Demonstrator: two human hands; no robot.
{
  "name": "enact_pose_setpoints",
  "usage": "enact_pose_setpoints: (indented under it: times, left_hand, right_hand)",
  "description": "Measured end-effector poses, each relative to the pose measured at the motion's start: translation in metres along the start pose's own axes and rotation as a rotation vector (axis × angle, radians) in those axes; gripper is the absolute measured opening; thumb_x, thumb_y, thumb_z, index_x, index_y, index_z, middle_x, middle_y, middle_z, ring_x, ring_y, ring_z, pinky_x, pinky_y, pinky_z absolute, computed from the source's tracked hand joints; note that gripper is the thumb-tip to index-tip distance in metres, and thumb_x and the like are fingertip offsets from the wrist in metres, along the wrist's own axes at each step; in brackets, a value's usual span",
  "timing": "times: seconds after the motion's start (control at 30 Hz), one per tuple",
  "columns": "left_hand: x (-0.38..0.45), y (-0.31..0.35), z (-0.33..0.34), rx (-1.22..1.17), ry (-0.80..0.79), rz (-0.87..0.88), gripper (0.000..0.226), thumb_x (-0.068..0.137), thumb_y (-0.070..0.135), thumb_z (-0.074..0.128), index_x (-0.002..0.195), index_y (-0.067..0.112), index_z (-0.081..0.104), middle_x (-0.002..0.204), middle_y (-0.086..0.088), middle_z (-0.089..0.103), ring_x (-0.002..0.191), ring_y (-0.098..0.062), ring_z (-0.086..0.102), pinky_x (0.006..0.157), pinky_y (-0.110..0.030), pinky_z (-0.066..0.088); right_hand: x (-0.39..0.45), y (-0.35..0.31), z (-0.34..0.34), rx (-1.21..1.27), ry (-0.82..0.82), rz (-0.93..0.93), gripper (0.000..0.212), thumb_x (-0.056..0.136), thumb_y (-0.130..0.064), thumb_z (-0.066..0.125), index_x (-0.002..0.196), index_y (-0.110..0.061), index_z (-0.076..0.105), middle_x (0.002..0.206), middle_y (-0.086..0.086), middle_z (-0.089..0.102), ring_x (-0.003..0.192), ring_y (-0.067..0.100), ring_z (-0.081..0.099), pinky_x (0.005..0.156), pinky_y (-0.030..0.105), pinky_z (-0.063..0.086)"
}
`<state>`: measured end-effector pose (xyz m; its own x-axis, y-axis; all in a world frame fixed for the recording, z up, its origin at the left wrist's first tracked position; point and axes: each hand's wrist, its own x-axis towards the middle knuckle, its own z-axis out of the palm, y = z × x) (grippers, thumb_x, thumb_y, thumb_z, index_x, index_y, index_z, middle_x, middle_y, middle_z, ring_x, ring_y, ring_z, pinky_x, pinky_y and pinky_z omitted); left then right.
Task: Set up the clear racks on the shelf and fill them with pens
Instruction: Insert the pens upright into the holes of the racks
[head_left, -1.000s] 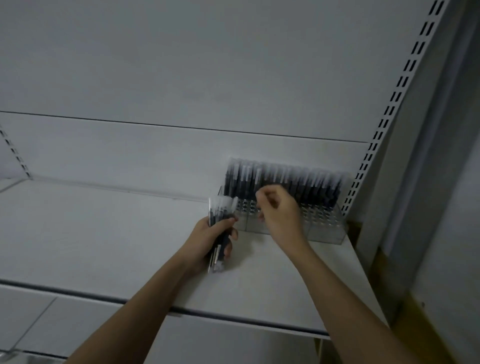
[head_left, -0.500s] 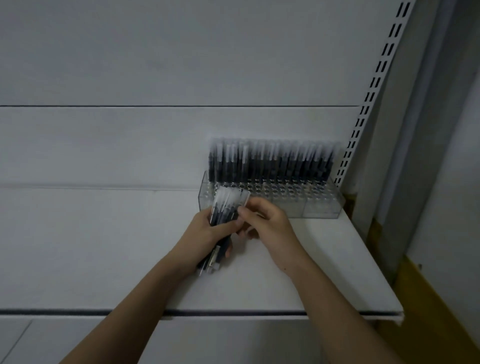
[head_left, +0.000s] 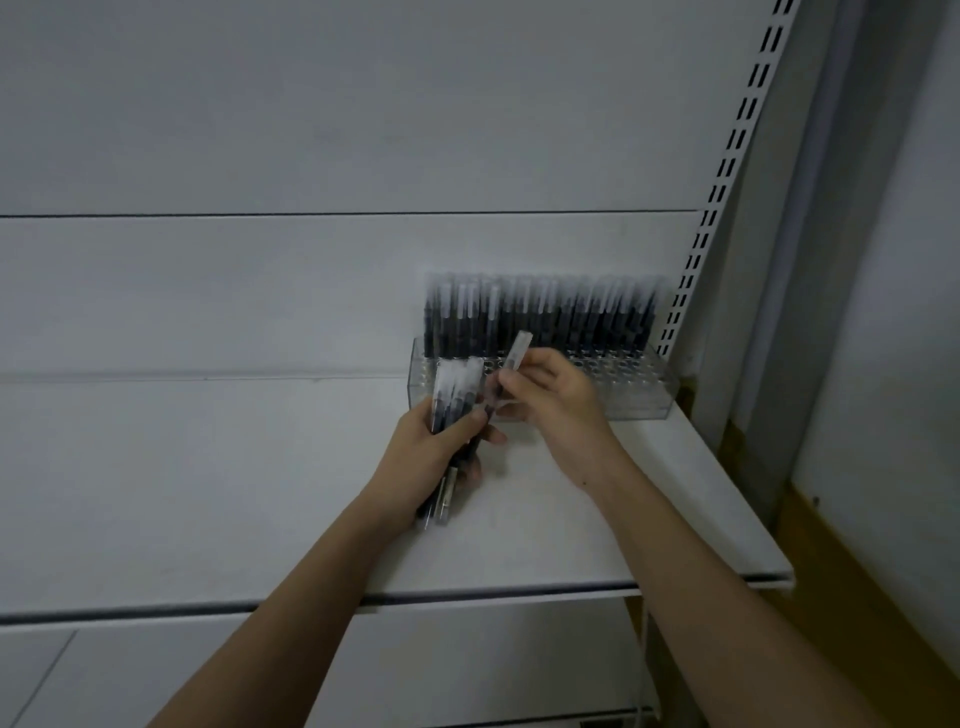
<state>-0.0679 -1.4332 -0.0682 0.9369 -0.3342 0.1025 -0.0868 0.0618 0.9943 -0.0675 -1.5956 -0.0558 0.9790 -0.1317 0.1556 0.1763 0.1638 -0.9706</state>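
Two hands work just above the shelf (head_left: 260, 493). Nearest, the left hand (head_left: 431, 457) grips a bundle of pens (head_left: 457, 410), too blurred to count. Just beyond, the right hand (head_left: 550, 400) pinches one single pen (head_left: 511, 364), tilted over the rack (head_left: 623, 395). That one clear rack sits against the back wall with its rear rows full of pens; the front holes look empty, so filling seems partly done.
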Motion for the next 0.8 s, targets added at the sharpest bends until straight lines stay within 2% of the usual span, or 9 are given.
enact_pose_setpoints:
  times: [0.1, 0.2, 0.3, 0.43, 0.53, 0.67, 0.8]
  left_hand:
    - [0.002, -0.003, -0.002, -0.006, 0.071, -0.014, 0.019, 0.1, 0.019, 0.055, 0.111, 0.004, 0.054, 0.091, -0.012, 0.074, 0.05, -0.022, 0.056, 0.043, -0.027, 0.045]
    - [0.003, -0.004, -0.004, -0.023, 0.087, -0.006, 0.011, 0.101, 0.02, 0.052, 0.106, 0.01, 0.051, 0.091, -0.011, 0.074, 0.05, -0.022, 0.056, 0.043, -0.028, 0.044]
    - [0.004, -0.003, -0.004, -0.048, 0.085, -0.006, 0.008, 0.102, 0.019, 0.052, 0.102, 0.01, 0.05, 0.091, -0.012, 0.073, 0.049, -0.023, 0.054, 0.042, -0.027, 0.043]
    - [0.005, -0.005, -0.006, -0.076, 0.093, -0.024, 0.01, 0.101, 0.018, 0.053, 0.102, 0.008, 0.05, 0.088, -0.01, 0.072, 0.049, -0.024, 0.053, 0.042, -0.026, 0.042]
    - [0.006, -0.006, -0.006, -0.084, 0.1, -0.028, 0.012, 0.101, 0.018, 0.053, 0.104, 0.007, 0.05, 0.088, -0.011, 0.072, 0.049, -0.025, 0.053, 0.042, -0.026, 0.042]
    - [0.007, -0.006, -0.006, -0.101, 0.1, -0.033, 0.011, 0.101, 0.017, 0.053, 0.104, 0.008, 0.049, 0.088, -0.013, 0.072, 0.048, -0.025, 0.052, 0.04, -0.026, 0.041]
    - [0.006, -0.005, -0.005, -0.098, 0.093, -0.036, 0.009, 0.101, 0.017, 0.053, 0.103, 0.009, 0.05, 0.089, -0.014, 0.072, 0.048, -0.024, 0.052, 0.041, -0.025, 0.041]
  right_hand:
    - [0.016, -0.025, -0.003, 0.042, 0.127, -0.097, 0.013, 0.091, -0.001, 0.066, 0.101, -0.006, 0.06, 0.094, 0.013, 0.074, 0.083, 0.026, 0.072, 0.074, 0.038, 0.059]
    - [0.032, -0.046, -0.004, -0.099, 0.212, -0.233, 0.015, 0.092, -0.001, 0.066, 0.097, -0.012, 0.056, 0.092, 0.012, 0.07, 0.08, 0.02, 0.072, 0.069, 0.028, 0.06]
    - [0.046, -0.052, -0.004, -0.272, 0.218, -0.324, 0.015, 0.092, -0.004, 0.067, 0.097, -0.014, 0.056, 0.094, 0.007, 0.065, 0.078, 0.014, 0.069, 0.069, 0.028, 0.06]
    - [0.059, -0.048, -0.002, -0.43, 0.199, -0.348, 0.022, 0.092, -0.007, 0.068, 0.092, -0.025, 0.055, 0.087, 0.002, 0.063, 0.079, 0.015, 0.068, 0.074, 0.04, 0.062]
    - [0.064, -0.045, 0.0, -0.459, 0.214, -0.359, 0.024, 0.091, -0.008, 0.068, 0.091, -0.027, 0.055, 0.085, 0.002, 0.063, 0.082, 0.021, 0.068, 0.076, 0.045, 0.061]
    - [0.071, -0.04, 0.0, -0.505, 0.227, -0.362, 0.017, 0.091, -0.01, 0.069, 0.095, -0.02, 0.056, 0.089, 0.003, 0.064, 0.085, 0.023, 0.068, 0.077, 0.045, 0.06]
    - [0.072, -0.029, 0.001, -0.671, 0.175, -0.293, 0.015, 0.092, -0.011, 0.068, 0.095, -0.014, 0.054, 0.083, 0.001, 0.06, 0.081, 0.021, 0.063, 0.078, 0.037, 0.057]
